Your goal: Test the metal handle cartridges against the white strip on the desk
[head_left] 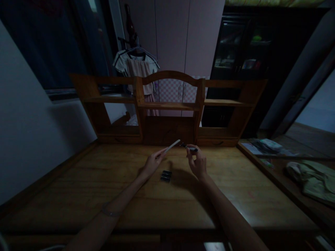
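Observation:
My left hand is closed on a slim white stick, which slants up and to the right above the desk. My right hand pinches a small pen-like tool with a dark and pale handle. Its thin dark tip points left, close to the stick's upper end; whether they touch I cannot tell. On the desktop between my forearms lies a small group of short dark pieces in a row, too dim to name. Neither hand touches them.
A wooden shelf unit stands along the back of the wooden desk. At the right, a lower surface bears papers and a crumpled pale green cloth. Clothes hang behind the shelf. The room is dim.

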A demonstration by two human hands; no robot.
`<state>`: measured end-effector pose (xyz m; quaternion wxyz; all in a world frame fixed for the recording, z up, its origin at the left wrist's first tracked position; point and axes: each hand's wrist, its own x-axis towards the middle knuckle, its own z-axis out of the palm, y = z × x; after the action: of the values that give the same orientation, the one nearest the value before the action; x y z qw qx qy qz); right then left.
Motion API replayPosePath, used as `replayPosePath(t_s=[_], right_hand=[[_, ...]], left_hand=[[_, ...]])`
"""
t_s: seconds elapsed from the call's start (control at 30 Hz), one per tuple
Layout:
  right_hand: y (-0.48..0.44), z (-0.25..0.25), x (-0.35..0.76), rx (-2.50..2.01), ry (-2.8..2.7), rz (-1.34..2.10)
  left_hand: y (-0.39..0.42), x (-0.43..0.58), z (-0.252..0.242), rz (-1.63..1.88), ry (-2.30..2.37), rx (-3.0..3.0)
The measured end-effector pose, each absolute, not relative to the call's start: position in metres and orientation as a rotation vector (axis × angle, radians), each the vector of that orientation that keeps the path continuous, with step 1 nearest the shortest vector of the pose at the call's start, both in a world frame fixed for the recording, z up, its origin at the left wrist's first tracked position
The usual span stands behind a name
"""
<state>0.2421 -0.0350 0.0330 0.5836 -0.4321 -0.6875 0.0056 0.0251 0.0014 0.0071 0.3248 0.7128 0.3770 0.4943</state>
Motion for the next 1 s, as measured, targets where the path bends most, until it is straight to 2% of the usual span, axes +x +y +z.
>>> replayPosePath(t_s=[1.0], right_hand=[[-0.0341,0.0326,0.2426,-0.994,-1.609,0.012]], left_hand=[[-0.0007,0.0261,0.0084,1.25,0.981,1.884]])
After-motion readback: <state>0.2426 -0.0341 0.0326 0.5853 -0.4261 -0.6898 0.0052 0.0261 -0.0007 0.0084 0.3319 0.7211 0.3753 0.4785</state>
